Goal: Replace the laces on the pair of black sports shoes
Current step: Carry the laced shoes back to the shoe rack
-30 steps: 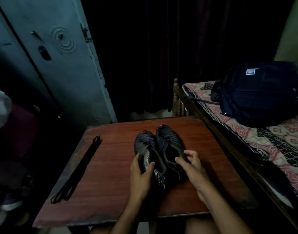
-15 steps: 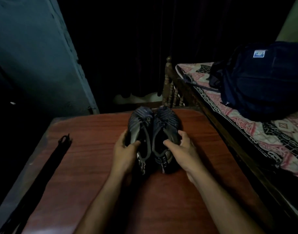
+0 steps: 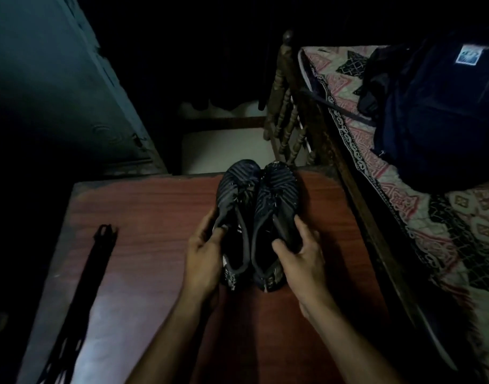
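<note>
On table (image 3: 154, 217), hands (image 3: 203, 259) gripping shoes (image 3: 258, 195)

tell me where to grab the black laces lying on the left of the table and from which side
Likely best at the looped far end of the black laces, pinched from above. The bundle lies flat and long on the table, apart from the shoes, so there is nothing to get under from the side. Both the left hand and right hand now grip a shoe each.

Person, partial view: two bare forearms ending in a bare left hand (image 3: 203, 261) and a bare right hand (image 3: 302, 263). No sleeves, gloves, rings, watch or wristbands show. Fingernails short.
</note>
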`<state>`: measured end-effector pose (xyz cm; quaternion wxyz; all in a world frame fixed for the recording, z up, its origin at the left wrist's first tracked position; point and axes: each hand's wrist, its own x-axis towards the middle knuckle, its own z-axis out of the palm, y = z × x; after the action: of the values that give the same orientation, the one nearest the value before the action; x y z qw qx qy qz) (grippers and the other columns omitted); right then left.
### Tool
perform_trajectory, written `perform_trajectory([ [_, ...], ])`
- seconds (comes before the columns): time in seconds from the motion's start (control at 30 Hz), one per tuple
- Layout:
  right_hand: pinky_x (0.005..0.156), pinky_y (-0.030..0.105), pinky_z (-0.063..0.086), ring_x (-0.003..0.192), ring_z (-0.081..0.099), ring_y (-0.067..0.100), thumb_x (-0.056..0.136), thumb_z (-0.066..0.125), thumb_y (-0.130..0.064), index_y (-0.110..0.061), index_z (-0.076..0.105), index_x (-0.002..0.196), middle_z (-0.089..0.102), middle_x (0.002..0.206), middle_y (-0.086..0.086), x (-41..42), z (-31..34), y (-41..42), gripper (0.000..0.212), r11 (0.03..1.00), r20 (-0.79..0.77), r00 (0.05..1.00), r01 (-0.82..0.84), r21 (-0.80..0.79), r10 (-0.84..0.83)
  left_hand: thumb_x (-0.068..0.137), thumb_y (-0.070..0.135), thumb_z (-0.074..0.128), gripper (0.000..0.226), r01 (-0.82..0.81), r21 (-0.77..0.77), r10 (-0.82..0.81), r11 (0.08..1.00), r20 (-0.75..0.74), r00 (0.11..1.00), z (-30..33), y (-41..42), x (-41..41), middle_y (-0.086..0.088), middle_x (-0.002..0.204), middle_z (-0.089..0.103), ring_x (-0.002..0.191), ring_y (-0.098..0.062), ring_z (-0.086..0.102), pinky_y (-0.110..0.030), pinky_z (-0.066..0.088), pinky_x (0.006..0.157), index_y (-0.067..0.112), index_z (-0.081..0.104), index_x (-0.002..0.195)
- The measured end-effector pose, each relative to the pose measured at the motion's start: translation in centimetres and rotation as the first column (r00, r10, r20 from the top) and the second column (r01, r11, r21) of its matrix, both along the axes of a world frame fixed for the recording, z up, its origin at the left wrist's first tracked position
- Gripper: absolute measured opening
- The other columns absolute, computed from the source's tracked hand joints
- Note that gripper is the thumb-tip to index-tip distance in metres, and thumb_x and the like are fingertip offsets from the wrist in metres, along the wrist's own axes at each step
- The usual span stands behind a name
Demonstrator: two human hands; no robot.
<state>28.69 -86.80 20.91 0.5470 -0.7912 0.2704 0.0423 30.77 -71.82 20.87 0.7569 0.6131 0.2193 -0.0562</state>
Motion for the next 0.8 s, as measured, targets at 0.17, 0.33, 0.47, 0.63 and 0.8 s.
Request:
perform_trajectory([
  [0.17, 0.103, 0.031, 0.043, 0.132, 0.048, 0.019, 0.085, 0.072, -0.026, -0.032, 0.040, 0.153, 0.039, 0.150, -0.001, -1.3, 9.1, 1.3, 0.075, 1.000, -0.023, 1.000, -0.009, -0.024, 0.009, 0.103, -0.002, 0.047, 0.042, 0.005, -0.055, -0.006, 0.998, -0.034, 0.999, 8.2, 1.4, -2.7, 0.013, 0.115, 0.076, 0.106, -0.001, 0.071, -0.013, 0.055, 0.077, 0.028, 0.065, 0.127],
  [0.33, 0.102, 0.029, 0.044, 0.124, 0.050, 0.011, 0.087, 0.071, -0.026, -0.031, 0.039, 0.152, 0.044, 0.145, -0.004, -3.0, 19.3, 3.4, 0.073, 0.997, -0.014, 0.999, -0.035, 0.064, 0.036, 0.104, -0.001, 0.047, 0.041, 0.003, -0.012, -0.003, 1.000, -0.004, 1.000, 18.1, 3.9, -3.5, 0.009, 0.118, 0.076, 0.108, -0.004, 0.071, -0.016, 0.057, 0.080, 0.023, 0.063, 0.134],
  [0.47, 0.112, 0.035, 0.041, 0.136, 0.046, 0.016, 0.089, 0.070, -0.026, -0.030, 0.038, 0.153, 0.041, 0.153, -0.001, -3.3, 26.6, 5.4, 0.072, 0.995, 0.021, 1.000, -0.025, 0.097, 0.023, 0.104, -0.001, 0.047, 0.042, 0.019, 0.021, -0.020, 1.000, 0.032, 0.999, 25.3, 6.0, -3.3, 0.010, 0.123, 0.072, 0.104, 0.002, 0.070, -0.012, 0.056, 0.078, 0.022, 0.062, 0.136],
  [0.63, 0.111, 0.033, 0.039, 0.139, 0.041, 0.017, 0.092, 0.067, -0.027, -0.030, 0.035, 0.154, 0.039, 0.154, -0.004, -3.2, 32.5, 7.4, 0.070, 0.990, 0.092, 0.996, -0.031, 0.138, 0.018, 0.103, -0.003, 0.049, 0.051, 0.057, 0.058, -0.063, 0.997, 0.122, 0.990, 31.3, 8.3, -2.7, 0.015, 0.126, 0.060, 0.090, 0.020, 0.062, -0.002, 0.048, 0.068, 0.016, 0.046, 0.151],
  [0.8, 0.115, 0.037, 0.039, 0.142, 0.041, 0.017, 0.093, 0.066, -0.024, -0.027, 0.032, 0.157, 0.039, 0.158, 0.002, -2.6, 36.0, 8.1, 0.072, 0.977, 0.150, 0.988, -0.076, 0.198, 0.046, 0.102, 0.005, 0.055, 0.058, 0.052, 0.080, -0.060, 0.995, 0.111, 0.992, 33.8, 9.7, -2.5, 0.006, 0.147, 0.056, 0.116, -0.004, 0.064, -0.019, 0.054, 0.089, 0.022, 0.041, 0.156],
])
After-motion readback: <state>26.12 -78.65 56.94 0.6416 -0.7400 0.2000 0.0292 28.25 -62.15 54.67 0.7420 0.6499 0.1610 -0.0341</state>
